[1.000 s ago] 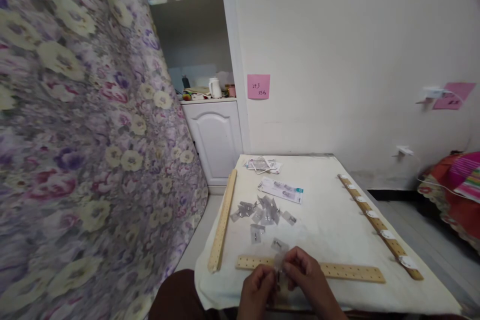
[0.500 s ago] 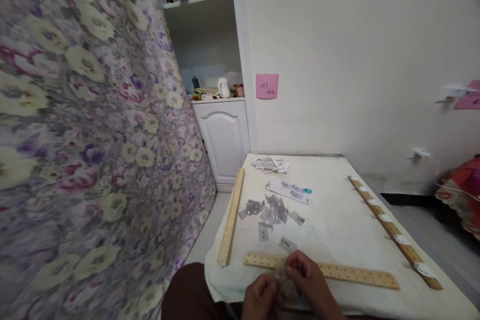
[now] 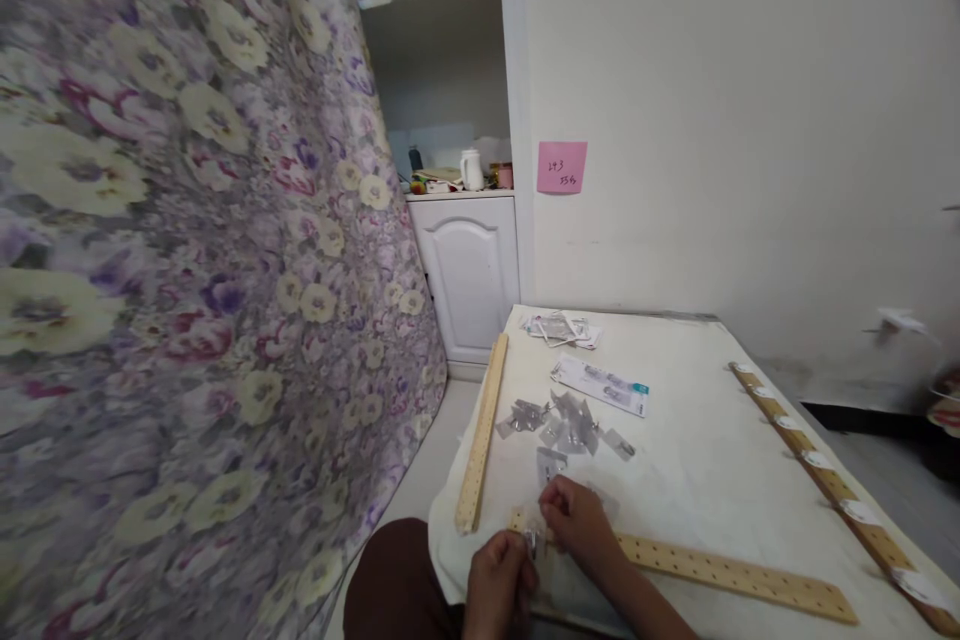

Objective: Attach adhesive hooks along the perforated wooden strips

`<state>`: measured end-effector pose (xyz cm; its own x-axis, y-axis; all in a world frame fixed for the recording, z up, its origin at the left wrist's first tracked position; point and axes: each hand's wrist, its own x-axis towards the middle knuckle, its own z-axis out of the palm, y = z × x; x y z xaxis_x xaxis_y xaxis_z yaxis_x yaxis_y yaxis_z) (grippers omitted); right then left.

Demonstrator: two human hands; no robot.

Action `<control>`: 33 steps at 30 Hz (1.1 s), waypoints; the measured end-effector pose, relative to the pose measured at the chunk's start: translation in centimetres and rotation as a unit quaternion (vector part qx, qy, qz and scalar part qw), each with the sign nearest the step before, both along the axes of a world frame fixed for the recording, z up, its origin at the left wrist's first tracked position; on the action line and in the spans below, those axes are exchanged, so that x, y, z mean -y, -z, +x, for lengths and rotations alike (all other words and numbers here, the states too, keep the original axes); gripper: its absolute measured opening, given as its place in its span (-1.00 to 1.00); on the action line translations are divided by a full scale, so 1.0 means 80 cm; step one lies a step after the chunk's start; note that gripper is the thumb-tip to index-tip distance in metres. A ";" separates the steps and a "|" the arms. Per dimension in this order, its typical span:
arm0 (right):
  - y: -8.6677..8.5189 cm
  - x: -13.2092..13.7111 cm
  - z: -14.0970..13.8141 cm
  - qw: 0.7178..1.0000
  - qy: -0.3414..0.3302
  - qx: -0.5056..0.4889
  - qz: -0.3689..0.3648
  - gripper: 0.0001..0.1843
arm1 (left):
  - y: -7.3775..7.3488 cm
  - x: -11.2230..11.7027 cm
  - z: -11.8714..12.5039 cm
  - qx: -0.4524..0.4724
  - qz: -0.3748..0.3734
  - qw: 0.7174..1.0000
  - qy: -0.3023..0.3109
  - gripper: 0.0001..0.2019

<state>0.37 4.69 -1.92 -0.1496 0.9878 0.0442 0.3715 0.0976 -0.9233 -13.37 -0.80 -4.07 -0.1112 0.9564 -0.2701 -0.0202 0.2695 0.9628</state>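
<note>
Near the front edge of the table, my left hand (image 3: 499, 570) is closed on a small clear plastic bag (image 3: 534, 542) with a shiny metal piece in or at it. My right hand (image 3: 581, 523) is just above and to the right, its fingers pinched at the bag's upper edge. Both hands are over the left part of a perforated wooden strip (image 3: 735, 575) and hide some of it. Beyond them lies a loose pile of small grey-clear packets (image 3: 574, 425) with dark metal bits inside. One single packet (image 3: 551, 463) is just past my right fingers.
Another perforated wooden strip (image 3: 481, 435) runs along the table's left side. On the right lies a wooden strip with several white discs (image 3: 816, 460). A printed blister card (image 3: 600, 384) and a heap of packaging (image 3: 559, 328) lie farther back. A floral curtain (image 3: 225, 320) hangs at left.
My hands have moved up and forward from the table's front edge, and the right hand has risen away from the left. The view has turned slightly right.
</note>
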 end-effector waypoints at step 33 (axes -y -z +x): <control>0.006 -0.019 -0.012 0.992 0.045 0.120 0.006 -0.87 | 0.001 -0.013 -0.007 0.030 -0.022 0.999 -0.020 -0.67</control>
<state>-0.61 6.18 -2.39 -0.0690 0.9972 0.0292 0.5884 0.0643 -0.8060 -13.91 0.26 -4.15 -0.1312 0.9386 -0.3191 -0.0900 0.3093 0.9467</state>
